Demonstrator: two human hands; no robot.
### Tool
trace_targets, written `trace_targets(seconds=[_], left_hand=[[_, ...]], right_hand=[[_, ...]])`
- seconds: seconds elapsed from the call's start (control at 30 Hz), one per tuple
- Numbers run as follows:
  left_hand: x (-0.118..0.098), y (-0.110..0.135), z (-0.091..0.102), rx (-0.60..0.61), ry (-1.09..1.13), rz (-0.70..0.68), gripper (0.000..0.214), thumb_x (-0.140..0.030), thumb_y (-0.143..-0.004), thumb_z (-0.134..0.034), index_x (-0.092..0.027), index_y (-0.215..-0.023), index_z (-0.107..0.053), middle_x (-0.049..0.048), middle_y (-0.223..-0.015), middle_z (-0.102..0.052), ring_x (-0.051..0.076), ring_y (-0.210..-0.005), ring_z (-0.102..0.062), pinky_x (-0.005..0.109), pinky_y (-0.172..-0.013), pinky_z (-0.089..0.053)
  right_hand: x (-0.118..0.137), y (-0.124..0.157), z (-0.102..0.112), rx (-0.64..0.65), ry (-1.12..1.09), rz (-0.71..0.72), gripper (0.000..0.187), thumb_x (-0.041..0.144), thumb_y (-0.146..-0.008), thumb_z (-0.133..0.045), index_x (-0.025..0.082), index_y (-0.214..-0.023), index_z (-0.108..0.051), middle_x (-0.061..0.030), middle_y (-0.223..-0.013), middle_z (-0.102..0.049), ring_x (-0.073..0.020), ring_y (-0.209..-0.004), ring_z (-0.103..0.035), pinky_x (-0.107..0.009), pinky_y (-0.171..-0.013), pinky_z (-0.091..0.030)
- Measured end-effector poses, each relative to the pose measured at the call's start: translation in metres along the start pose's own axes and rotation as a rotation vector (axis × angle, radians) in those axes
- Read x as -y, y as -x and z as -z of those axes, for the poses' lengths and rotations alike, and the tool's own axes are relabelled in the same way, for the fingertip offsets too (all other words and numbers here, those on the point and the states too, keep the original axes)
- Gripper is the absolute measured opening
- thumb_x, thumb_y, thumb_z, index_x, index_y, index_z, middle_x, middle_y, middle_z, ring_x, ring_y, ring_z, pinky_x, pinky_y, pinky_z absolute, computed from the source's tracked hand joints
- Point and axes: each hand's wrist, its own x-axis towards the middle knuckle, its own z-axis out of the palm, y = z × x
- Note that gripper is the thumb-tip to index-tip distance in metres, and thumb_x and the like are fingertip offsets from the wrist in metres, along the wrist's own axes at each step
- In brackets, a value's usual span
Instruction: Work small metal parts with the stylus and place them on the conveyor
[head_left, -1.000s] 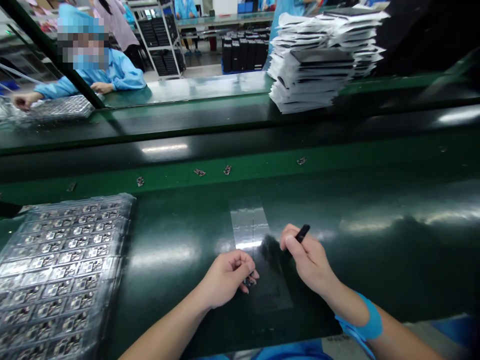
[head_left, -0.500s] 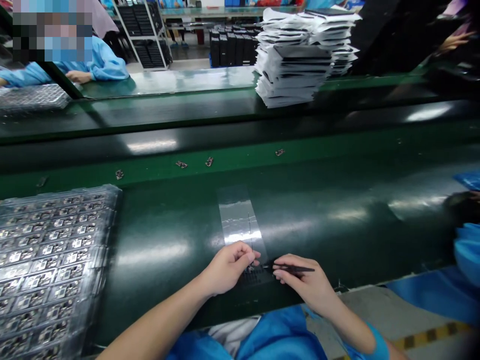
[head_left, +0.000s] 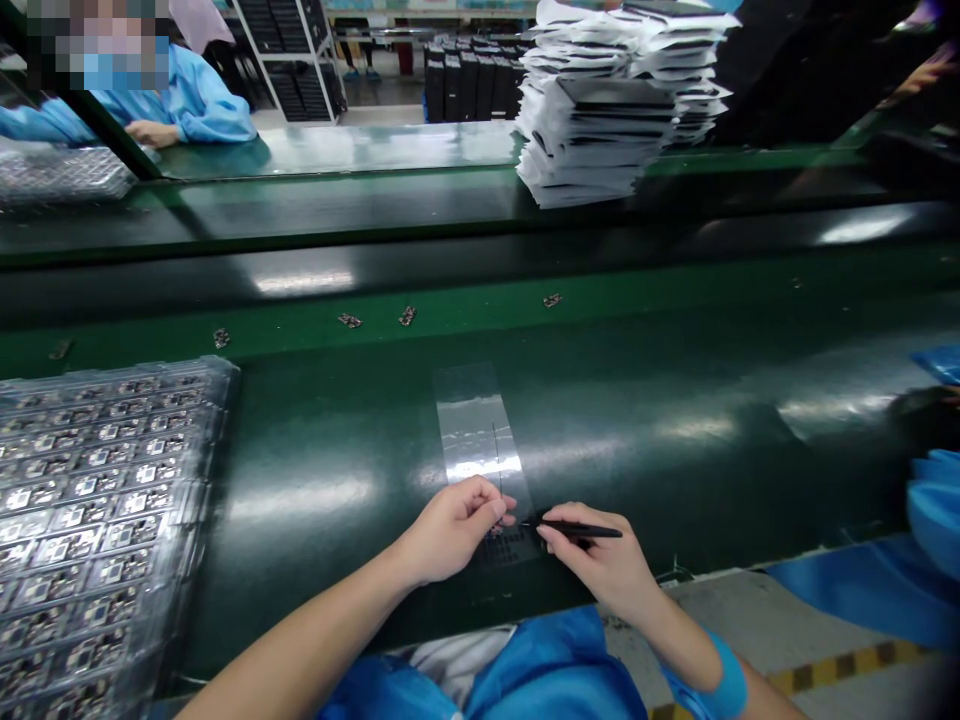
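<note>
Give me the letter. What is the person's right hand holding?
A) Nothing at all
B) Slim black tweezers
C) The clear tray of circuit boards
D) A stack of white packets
B: the right hand pinches the black tweezers in its fingers, with the tip pointing toward the left hand.
</note>
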Motion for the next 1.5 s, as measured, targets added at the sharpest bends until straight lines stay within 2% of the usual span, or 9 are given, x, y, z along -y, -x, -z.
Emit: trace_targets(seconds=[0.3, 0.43, 0.67, 0.9, 1.03, 1.3, 1.5], left_hand=[[-0.002, 0.001, -0.001, -0.006, 0.008, 0.016, 0.034, -0.05, -0.087, -0.057, -0.016, -0.083, -0.055, 0.0148, -0.109, -0.068, 0.022, -0.098, -0.066, 0.033, -0.082, -0.047], [-0.001, 0.001, -0.001, -0.005, 0.002, 0.007, 0.034, -0.05, -0.087, -0.056, -0.016, -0.083, -0.055, 0.0146, -0.107, -0.069, 0.022, -0.097, -0.066, 0.033, -0.082, -0.047], [0.002, 0.0, 0.0, -0.001, -0.002, 0.004, 0.036, -0.052, -0.087, -0.056, -0.016, -0.083, -0.055, 0.014, -0.105, -0.07, 0.023, -0.098, -0.066, 0.032, -0.082, -0.047], [0.002, 0.0, -0.001, -0.007, 0.013, 0.005, 0.035, -0.051, -0.087, -0.057, -0.016, -0.083, -0.055, 0.0138, -0.106, -0.069, 0.022, -0.097, -0.066, 0.032, -0.081, -0.047], [0.004, 0.0, -0.001, -0.011, 0.009, 0.001, 0.034, -0.05, -0.087, -0.057, -0.017, -0.083, -0.056, 0.0128, -0.104, -0.07, 0.022, -0.098, -0.066, 0.032, -0.082, -0.047], [-0.003, 0.0, 0.001, -0.122, 0.165, 0.036, 0.036, -0.049, -0.076, -0.07, -0.014, -0.074, -0.062, 0.0136, -0.1, -0.071, 0.025, -0.099, -0.065, 0.034, -0.085, -0.047], [-0.008, 0.001, 0.004, -0.196, 0.312, 0.088, 0.03, -0.042, -0.073, -0.074, -0.012, -0.075, -0.068, 0.0122, -0.1, -0.072, 0.023, -0.093, -0.065, 0.033, -0.082, -0.048]], right_hand=[[-0.001, 0.001, 0.0, -0.001, -0.068, -0.069, 0.01, 0.025, -0.088, -0.062, 0.018, -0.085, -0.069, -0.0006, -0.063, -0.066, -0.0158, -0.054, -0.062, -0.026, -0.054, -0.05], [-0.002, 0.002, -0.001, 0.004, -0.031, -0.055, 0.011, 0.026, -0.087, -0.063, 0.018, -0.085, -0.069, -0.0023, -0.067, -0.068, -0.0164, -0.057, -0.063, -0.026, -0.056, -0.05], [-0.001, 0.0, 0.0, 0.008, -0.061, -0.084, 0.012, 0.027, -0.088, -0.063, 0.018, -0.084, -0.069, -0.0004, -0.06, -0.066, -0.0154, -0.052, -0.062, -0.026, -0.053, -0.051], [0.0, 0.002, -0.002, -0.001, 0.013, -0.039, 0.013, 0.028, -0.089, -0.062, 0.018, -0.085, -0.069, -0.0035, -0.067, -0.07, -0.0173, -0.058, -0.064, -0.027, -0.055, -0.052], [0.003, 0.001, -0.002, -0.008, -0.03, -0.063, 0.015, 0.029, -0.088, -0.062, 0.018, -0.082, -0.07, -0.0019, -0.062, -0.068, -0.0168, -0.054, -0.063, -0.026, -0.054, -0.052], [0.018, -0.01, 0.004, -0.019, -0.269, -0.174, 0.016, 0.03, -0.086, -0.065, 0.017, -0.078, -0.068, 0.0006, -0.053, -0.063, -0.0148, -0.046, -0.061, -0.025, -0.047, -0.05], [0.033, -0.03, -0.001, -0.042, -0.23, -0.039, 0.011, 0.026, -0.085, -0.066, 0.019, -0.078, -0.069, 0.0011, -0.054, -0.065, -0.0156, -0.049, -0.062, -0.027, -0.054, -0.053]])
